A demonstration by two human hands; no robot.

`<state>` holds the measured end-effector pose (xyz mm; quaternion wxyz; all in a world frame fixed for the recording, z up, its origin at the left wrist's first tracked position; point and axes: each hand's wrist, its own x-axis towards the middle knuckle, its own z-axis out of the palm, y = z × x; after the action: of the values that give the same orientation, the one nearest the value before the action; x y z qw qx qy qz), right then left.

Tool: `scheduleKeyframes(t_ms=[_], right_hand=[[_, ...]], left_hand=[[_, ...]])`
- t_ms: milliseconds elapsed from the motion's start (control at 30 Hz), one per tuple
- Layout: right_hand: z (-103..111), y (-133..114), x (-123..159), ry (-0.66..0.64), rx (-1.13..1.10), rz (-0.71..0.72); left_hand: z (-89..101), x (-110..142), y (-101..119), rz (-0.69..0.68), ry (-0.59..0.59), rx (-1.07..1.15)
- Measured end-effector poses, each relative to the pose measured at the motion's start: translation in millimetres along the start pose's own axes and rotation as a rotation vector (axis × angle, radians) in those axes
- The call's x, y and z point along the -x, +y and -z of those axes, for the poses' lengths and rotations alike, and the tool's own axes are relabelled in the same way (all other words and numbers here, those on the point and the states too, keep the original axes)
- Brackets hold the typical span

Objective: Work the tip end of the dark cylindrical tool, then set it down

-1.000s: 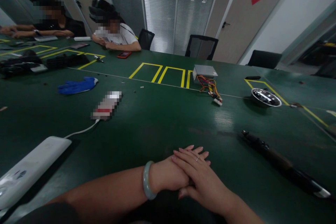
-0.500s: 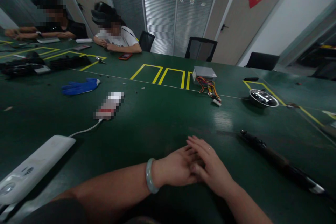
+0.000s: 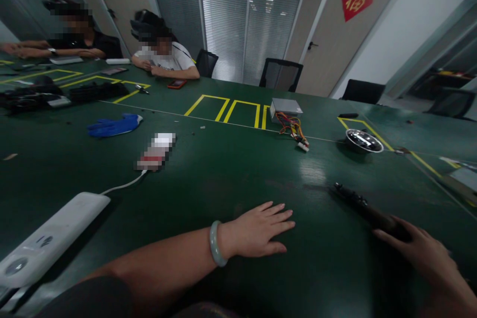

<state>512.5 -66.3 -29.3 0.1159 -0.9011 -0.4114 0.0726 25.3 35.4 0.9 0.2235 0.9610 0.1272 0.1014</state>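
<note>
My left hand point(image 3: 257, 232) lies palm down on the green table point(image 3: 208, 174), its fingers spread and nothing in them. A pale green bangle point(image 3: 216, 243) circles that wrist. At the right, my right hand point(image 3: 425, 253) has its fingers round a long black stick-shaped device point(image 3: 368, 211). The device's narrow, knobbed end points away to the upper left. Its near part is hidden by the hand, and I cannot make out its exact kind.
A white power strip point(image 3: 55, 233) with a cable to a phone point(image 3: 156, 151) lies at left, near a blue glove point(image 3: 114, 125). Farther off are a power supply unit point(image 3: 286, 109) with loose wires and a metal bowl point(image 3: 363, 141). Two people sit at far left.
My hands were together in front of me and have parted. The right one moved right onto the black device; the left turned palm down, fingers spread. The view shifted slightly.
</note>
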Motion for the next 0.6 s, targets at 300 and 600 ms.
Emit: scheduleKeyframes(t_ms=[300,600], right_hand=[[-3,-31,8,0.058,0.134,0.019],[-36,-218,90,0.067,0.099,0.461]], left_hand=[[-3.3,0,0,0.003,0.021,-0.023],[-3.7,-6,1,-0.142,0.029,-0.052]])
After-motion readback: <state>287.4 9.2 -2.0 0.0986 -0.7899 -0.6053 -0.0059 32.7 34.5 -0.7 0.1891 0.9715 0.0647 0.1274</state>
